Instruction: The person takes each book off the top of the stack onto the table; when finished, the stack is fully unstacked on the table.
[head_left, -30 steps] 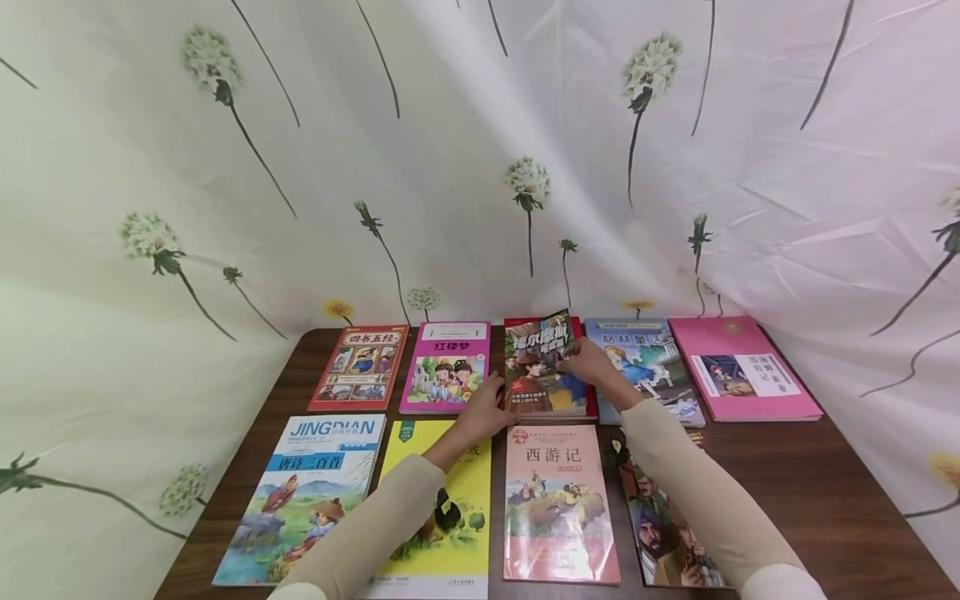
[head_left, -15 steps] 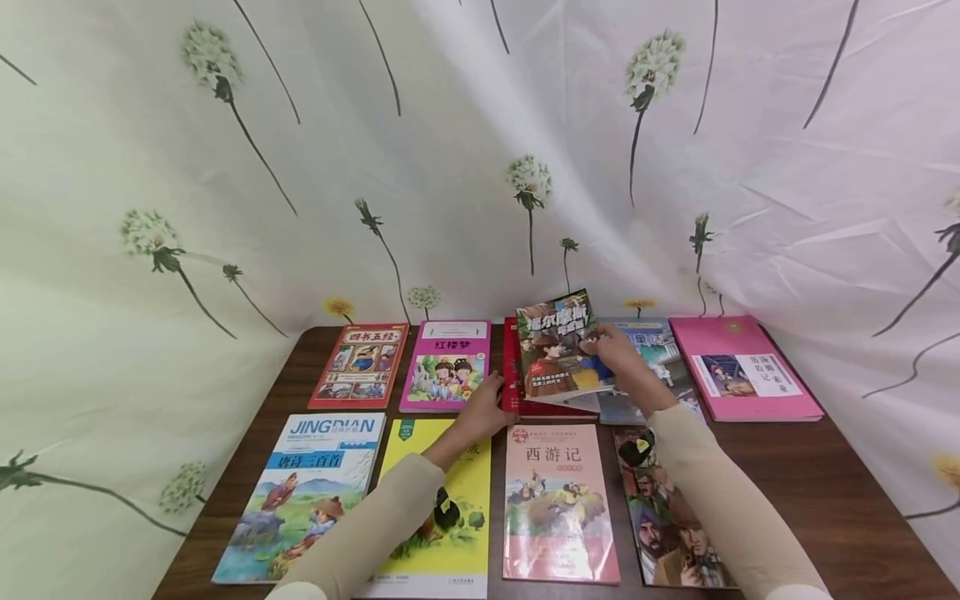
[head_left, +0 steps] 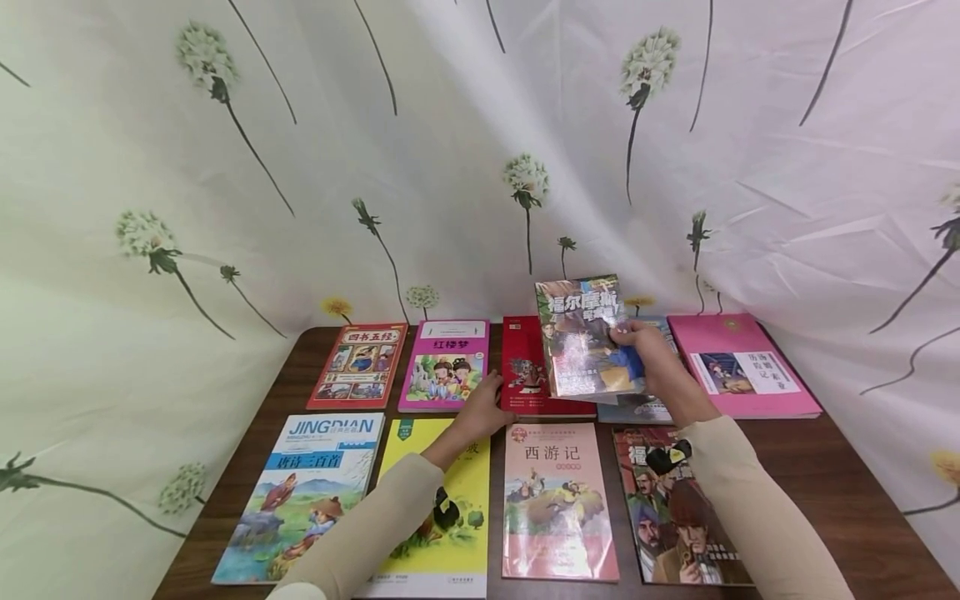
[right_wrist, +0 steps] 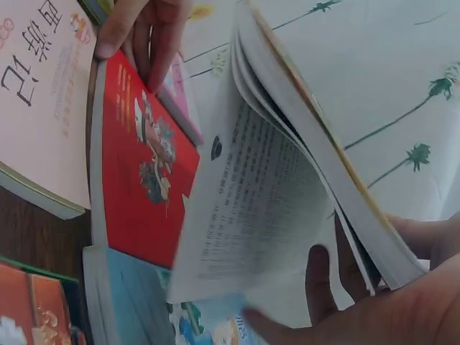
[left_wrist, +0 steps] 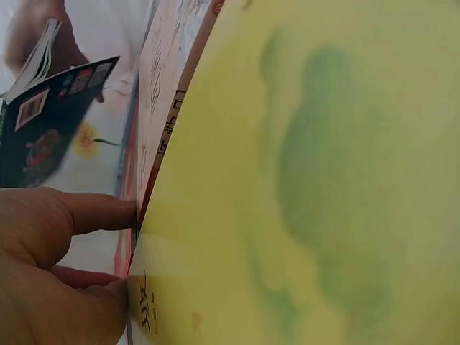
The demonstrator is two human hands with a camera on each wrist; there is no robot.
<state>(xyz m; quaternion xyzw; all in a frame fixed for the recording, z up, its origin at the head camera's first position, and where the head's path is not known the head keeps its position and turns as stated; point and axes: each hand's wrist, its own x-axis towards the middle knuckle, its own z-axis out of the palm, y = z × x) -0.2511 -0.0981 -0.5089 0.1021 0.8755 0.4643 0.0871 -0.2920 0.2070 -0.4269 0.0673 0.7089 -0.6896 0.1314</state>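
My right hand [head_left: 660, 367] grips a paperback [head_left: 585, 346] by its right edge, thumb on the illustrated cover, and holds it tilted up above the back row. Its pages [right_wrist: 248, 194] hang partly fanned open in the right wrist view, and its dark back cover [left_wrist: 43, 144] shows in the left wrist view. Below it lies a red book [head_left: 521, 358], partly overlapped by the paperback. My left hand [head_left: 483, 408] touches the red book's near left corner, thumb at the near edge and fingers along the left side.
Right of the red book is a blue book [head_left: 637, 408], partly covered; farther right, a pink book [head_left: 742, 333]. A magenta book [head_left: 450, 333] and a red comic-style book [head_left: 360, 362] lie left. In front are blue-white [head_left: 315, 483], yellow [head_left: 476, 483], pale pink [head_left: 558, 500] and dark [head_left: 682, 517] books.
My right hand has lifted the paperback off the red book and moved it up and to the right, uncovering more of the red cover. My left hand has stayed in place.
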